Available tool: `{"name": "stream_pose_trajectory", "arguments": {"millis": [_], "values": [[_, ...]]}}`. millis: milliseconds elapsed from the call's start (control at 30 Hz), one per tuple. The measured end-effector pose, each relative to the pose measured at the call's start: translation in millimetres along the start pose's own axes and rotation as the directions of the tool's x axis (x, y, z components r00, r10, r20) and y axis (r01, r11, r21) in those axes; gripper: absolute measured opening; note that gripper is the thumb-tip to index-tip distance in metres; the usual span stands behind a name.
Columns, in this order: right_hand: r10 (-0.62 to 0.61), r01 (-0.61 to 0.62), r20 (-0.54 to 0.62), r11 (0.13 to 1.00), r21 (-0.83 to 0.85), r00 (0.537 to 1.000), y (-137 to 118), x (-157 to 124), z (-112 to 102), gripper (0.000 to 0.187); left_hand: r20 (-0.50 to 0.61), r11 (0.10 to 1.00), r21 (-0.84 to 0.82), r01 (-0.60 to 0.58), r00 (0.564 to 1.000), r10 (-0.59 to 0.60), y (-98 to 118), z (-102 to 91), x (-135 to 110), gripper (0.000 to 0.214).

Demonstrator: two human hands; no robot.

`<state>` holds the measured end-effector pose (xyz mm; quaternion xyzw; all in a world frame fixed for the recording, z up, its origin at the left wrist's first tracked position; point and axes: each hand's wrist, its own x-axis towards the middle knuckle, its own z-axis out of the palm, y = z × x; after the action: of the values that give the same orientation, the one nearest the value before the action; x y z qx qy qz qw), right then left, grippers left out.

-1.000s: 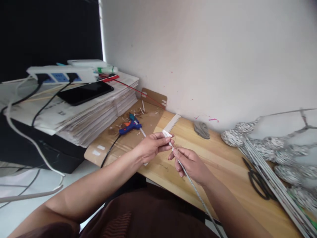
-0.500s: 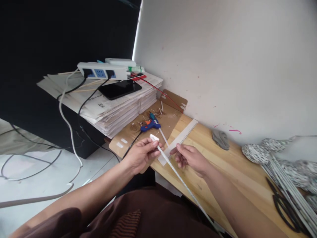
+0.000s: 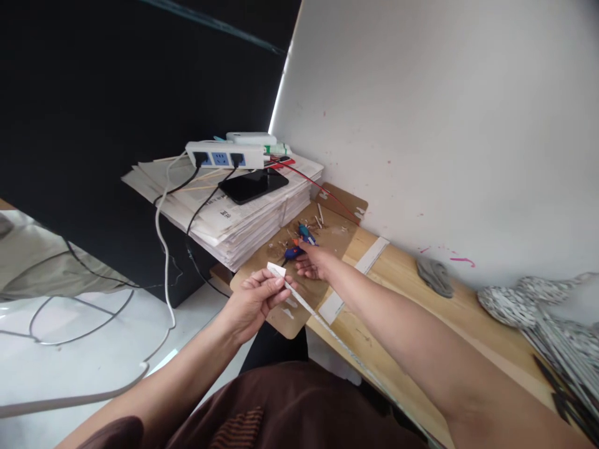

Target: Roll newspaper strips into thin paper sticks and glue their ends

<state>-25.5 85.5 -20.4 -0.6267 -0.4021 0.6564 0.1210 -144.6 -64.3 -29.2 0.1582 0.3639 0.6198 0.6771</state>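
A long, thin rolled-paper stick (image 3: 337, 340) slants across in front of my body. My left hand (image 3: 255, 302) pinches it near its upper end, where a small white paper flap (image 3: 276, 269) sticks out past the fingers. On the brown board lies a blue hot glue gun (image 3: 294, 253) with a teal tip and an orange trigger. My right hand (image 3: 314, 260) is at the gun's near side, thumb side against or just over its body, with the lower fingers apart below it. The hand hides part of the gun.
The brown board (image 3: 285, 324) carries glue scraps and short sticks. A white paper strip (image 3: 332, 305) lies beside it on the wooden table (image 3: 397, 299). Stacked papers (image 3: 224, 240) bear a phone (image 3: 255, 186) and a power strip (image 3: 224, 156) with trailing cords. Woven paper pieces (image 3: 508, 305) sit right.
My right hand has left the stick's side and moved forward and left to the glue gun. My left hand still holds the stick, slightly lower and to the left. The view has shifted.
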Motion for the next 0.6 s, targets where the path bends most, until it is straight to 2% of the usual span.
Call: {"name": "stream_pose_trajectory", "arguments": {"millis": [200, 333, 500, 600], "values": [[-0.028, 0.032, -0.134, 0.999, 0.029, 0.991, 0, 1, 9, 0.038, 0.011, 1.0, -0.024, 0.012, 1.0, -0.012, 0, -6.8, -2, 0.007], [-0.105, 0.127, -0.221, 0.988, 0.09, 0.97, 0, -9, 9, 0.031, 0.018, 1.0, -0.023, 0.019, 1.0, -0.018, 3, -8.7, -6, 0.006], [-0.258, 0.32, -0.274, 0.923, 0.215, 0.927, 1, -37, -8, 0.014, 0.009, 1.0, -0.027, 0.003, 1.0, -0.002, 8, -10.0, -6, 0.008], [-0.343, 0.406, -0.243, 0.863, 0.3, 0.907, 11, -57, -24, 0.009, -0.001, 1.0, -0.023, 0.008, 1.0, -0.008, 9, -8.9, -3, 0.009]]}}
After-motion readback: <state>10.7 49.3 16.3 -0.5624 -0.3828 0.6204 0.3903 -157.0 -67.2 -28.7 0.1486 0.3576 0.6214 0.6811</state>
